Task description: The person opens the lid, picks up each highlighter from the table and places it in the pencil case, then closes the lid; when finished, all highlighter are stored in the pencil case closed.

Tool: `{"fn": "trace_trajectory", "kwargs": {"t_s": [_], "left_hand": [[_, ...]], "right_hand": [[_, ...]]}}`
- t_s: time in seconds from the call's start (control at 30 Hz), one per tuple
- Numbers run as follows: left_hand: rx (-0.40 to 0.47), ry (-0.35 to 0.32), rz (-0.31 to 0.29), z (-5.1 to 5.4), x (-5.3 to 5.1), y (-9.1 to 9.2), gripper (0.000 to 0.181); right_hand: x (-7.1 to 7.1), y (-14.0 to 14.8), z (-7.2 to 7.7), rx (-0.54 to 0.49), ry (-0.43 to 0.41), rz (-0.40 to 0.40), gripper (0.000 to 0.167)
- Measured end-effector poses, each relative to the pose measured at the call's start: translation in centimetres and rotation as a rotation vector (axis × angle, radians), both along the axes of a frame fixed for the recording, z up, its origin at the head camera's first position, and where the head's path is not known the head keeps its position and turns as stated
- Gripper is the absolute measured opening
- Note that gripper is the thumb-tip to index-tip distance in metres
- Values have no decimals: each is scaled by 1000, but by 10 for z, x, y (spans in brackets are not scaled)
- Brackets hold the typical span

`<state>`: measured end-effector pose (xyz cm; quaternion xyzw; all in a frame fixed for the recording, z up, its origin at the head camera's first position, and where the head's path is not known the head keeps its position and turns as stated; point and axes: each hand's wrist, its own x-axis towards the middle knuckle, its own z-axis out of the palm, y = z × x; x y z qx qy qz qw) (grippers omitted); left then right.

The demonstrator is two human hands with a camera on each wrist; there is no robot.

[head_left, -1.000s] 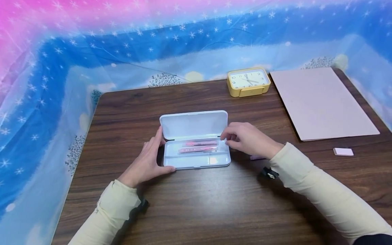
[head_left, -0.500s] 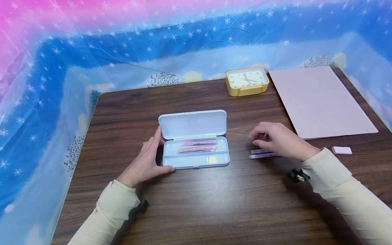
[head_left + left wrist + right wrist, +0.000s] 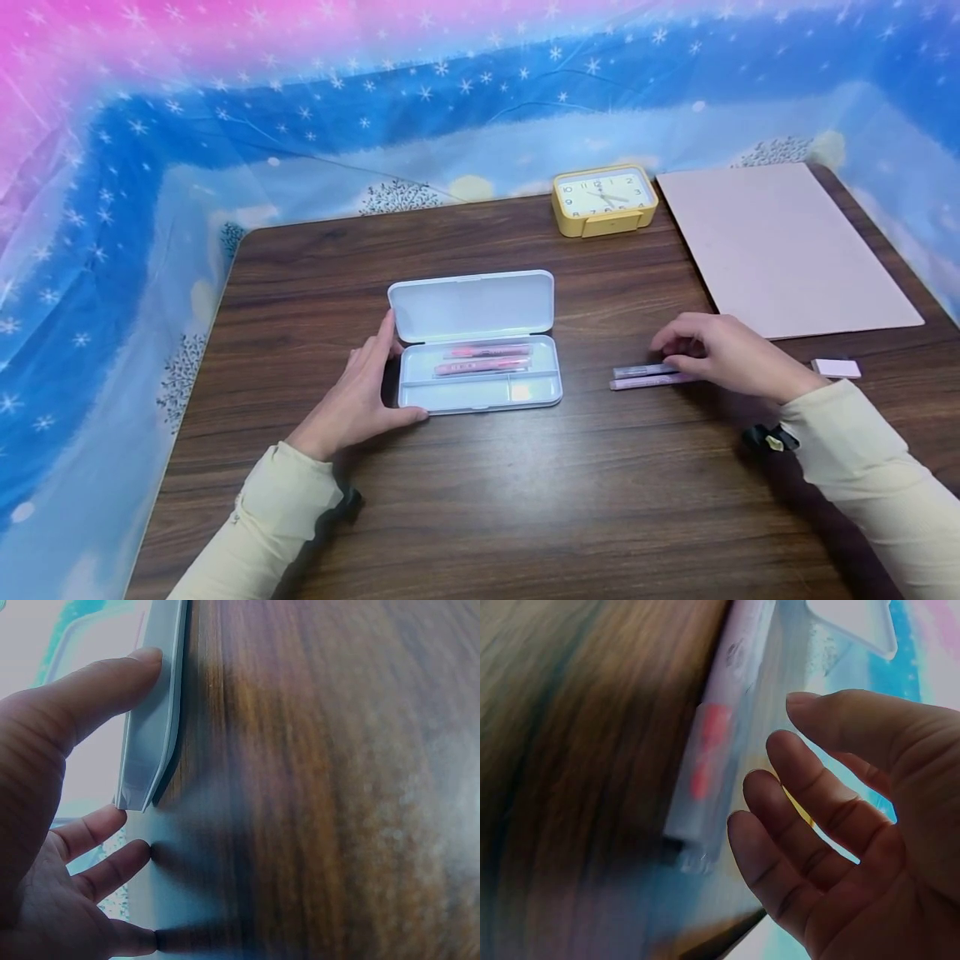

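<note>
Head view: I count one white pencil case (image 3: 453,393) on the table (image 3: 480,500), lid raised, two pink pens (image 3: 483,365) in its rear compartment. Two purple pens (image 3: 648,382) lie side by side to its right. Also one yellow clock (image 3: 604,200), one pale board (image 3: 791,250), one small white block (image 3: 836,368). My left hand (image 3: 352,400) spans the case's left end; my right hand (image 3: 727,354) is at the purple pens' right ends.

Left wrist: thumb against the case wall, grip wide.

Right wrist: fingers loosely bent, thumb apart, nothing held; one pen shows clearly beside them.
</note>
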<state>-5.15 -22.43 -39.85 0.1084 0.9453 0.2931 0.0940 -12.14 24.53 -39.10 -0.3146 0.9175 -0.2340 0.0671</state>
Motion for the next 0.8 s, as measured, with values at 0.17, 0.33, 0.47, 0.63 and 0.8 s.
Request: {"fn": "trace_trajectory", "kwargs": {"t_s": [0.17,0.33,0.47,0.63,0.8], "left_hand": [[-3,-5,3,-1,0,0,134],[-2,-4,2,-1,0,-1,134],[3,-7,-2,-1,0,-1,134],[8,-1,-7,0,-1,0,134],[2,-3,-2,0,-1,0,134]], "right_hand": [[1,7,-6,7,-9,-5,23],[-1,7,-9,23,-13,-5,22],[-3,5,-9,35,-19,-13,22],[-4,4,-8,37,-38,-19,22],[-5,4,-11,26,-14,3,21]]}}
